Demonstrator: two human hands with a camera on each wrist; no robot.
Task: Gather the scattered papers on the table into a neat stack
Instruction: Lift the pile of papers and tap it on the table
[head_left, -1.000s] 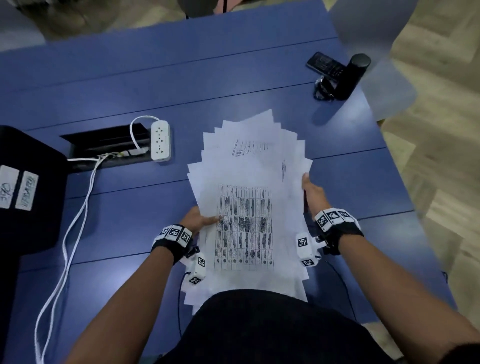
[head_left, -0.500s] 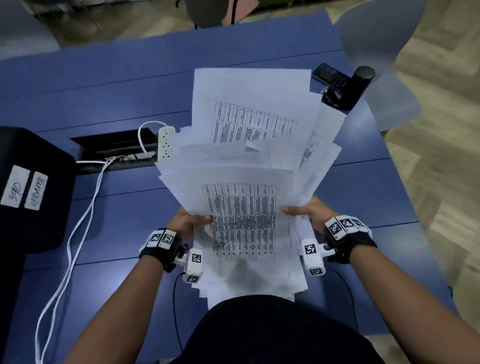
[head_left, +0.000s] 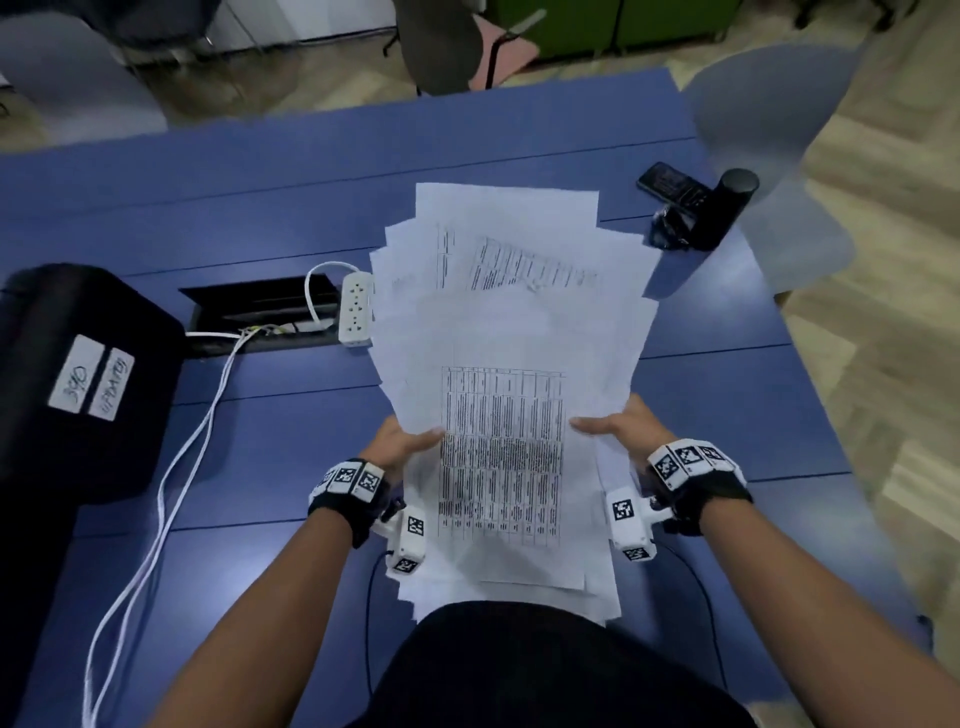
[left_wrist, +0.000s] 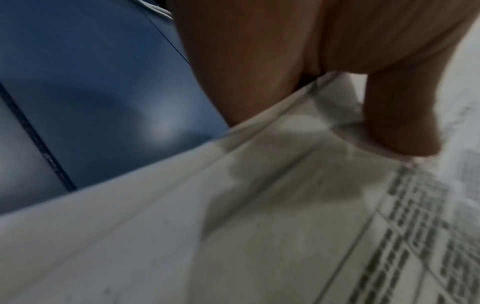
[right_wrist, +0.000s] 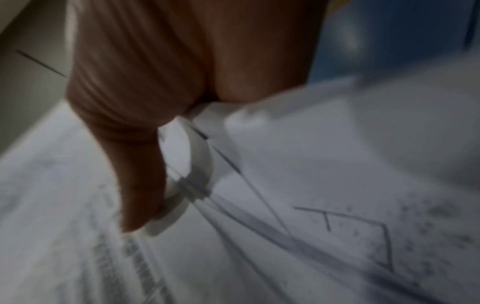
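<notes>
A loose, fanned bundle of white printed papers (head_left: 501, 343) is held up above the blue table (head_left: 291, 176), its sheets splayed at the far end. My left hand (head_left: 402, 447) grips the bundle's left edge, thumb on the top sheet with the printed table. My right hand (head_left: 621, 423) grips the right edge the same way. In the left wrist view the thumb (left_wrist: 400, 123) presses the papers (left_wrist: 259, 216) from above. In the right wrist view the thumb (right_wrist: 140, 185) pinches several curled sheet edges (right_wrist: 197, 164). The fingers under the papers are hidden.
A white power strip (head_left: 356, 306) with cables lies by a cable slot left of the papers. A black case (head_left: 78, 384) with labels stands at the left edge. A phone (head_left: 670, 184) and a black cylinder (head_left: 727, 208) sit at the far right. Chairs stand beyond the table.
The bundle, flat on the table a second ago, has been lifted off it by both hands. The thumbs have moved onto the top sheet and the far ends of the sheets have shifted.
</notes>
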